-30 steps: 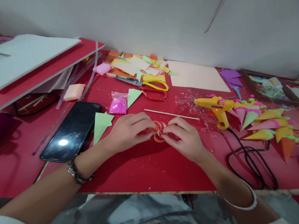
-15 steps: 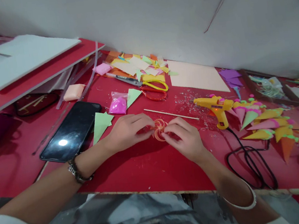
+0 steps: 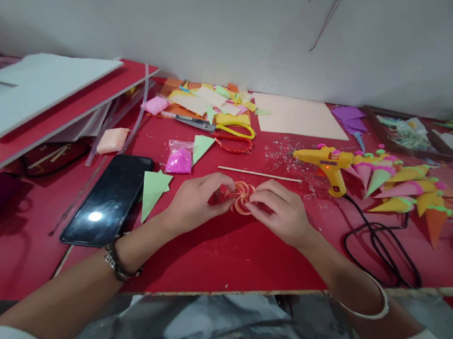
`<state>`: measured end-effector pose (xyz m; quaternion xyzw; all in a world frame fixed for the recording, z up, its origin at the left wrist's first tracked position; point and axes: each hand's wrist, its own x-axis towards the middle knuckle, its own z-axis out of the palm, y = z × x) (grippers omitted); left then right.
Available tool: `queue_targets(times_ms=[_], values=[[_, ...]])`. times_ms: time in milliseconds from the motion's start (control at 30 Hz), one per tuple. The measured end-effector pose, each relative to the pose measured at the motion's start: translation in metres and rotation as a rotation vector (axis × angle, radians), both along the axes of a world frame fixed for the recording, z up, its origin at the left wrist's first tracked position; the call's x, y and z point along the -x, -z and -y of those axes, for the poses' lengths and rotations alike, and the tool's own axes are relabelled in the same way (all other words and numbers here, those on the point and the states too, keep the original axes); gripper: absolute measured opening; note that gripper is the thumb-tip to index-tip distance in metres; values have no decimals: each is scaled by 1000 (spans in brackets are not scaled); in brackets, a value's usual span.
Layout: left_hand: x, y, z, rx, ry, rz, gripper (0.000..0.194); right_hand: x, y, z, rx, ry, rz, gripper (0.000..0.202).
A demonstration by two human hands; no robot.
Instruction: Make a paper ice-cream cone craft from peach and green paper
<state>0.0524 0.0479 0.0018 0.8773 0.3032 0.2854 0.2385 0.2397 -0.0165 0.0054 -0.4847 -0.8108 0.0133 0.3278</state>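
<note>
Between my hands is a small orange flower made of curled paper strips (image 3: 241,195), just above or on the red table. My left hand (image 3: 199,201) pinches its left edge with thumb and forefinger. On the other side, my right hand (image 3: 279,210) grips the right edge between closed fingertips. Behind them lies a thin wooden stick (image 3: 259,174). Pale green paper pieces (image 3: 153,189) and a bag of bright pink clay (image 3: 179,157) are near my left hand. A yellow glue gun (image 3: 327,165) rests to the right of my right hand.
A black phone (image 3: 108,200) lies at the left. Scissors with yellow and red handles (image 3: 234,133) sit by paper scraps (image 3: 205,99) at the back. Coloured paper cones (image 3: 412,185) and a looped black cable (image 3: 378,244) occupy the right. A white board (image 3: 38,88) stands back left.
The fingers of my left hand have shifted slightly at the paper flower's left edge, and more of the flower shows. My right hand stays almost still.
</note>
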Motion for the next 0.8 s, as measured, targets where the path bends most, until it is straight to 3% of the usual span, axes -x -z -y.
queue_targets(times_ms=[200,367,800], values=[[1,0,-2,-51,46,37,12,-1,-1,0,22,11,-28,7],[1,0,-1,-8,-24,-22,17,-1,-1,1,13,14,-38,7],[0,0,0,-66,8,-15,21,-1,-1,0,-4,14,-30,6]])
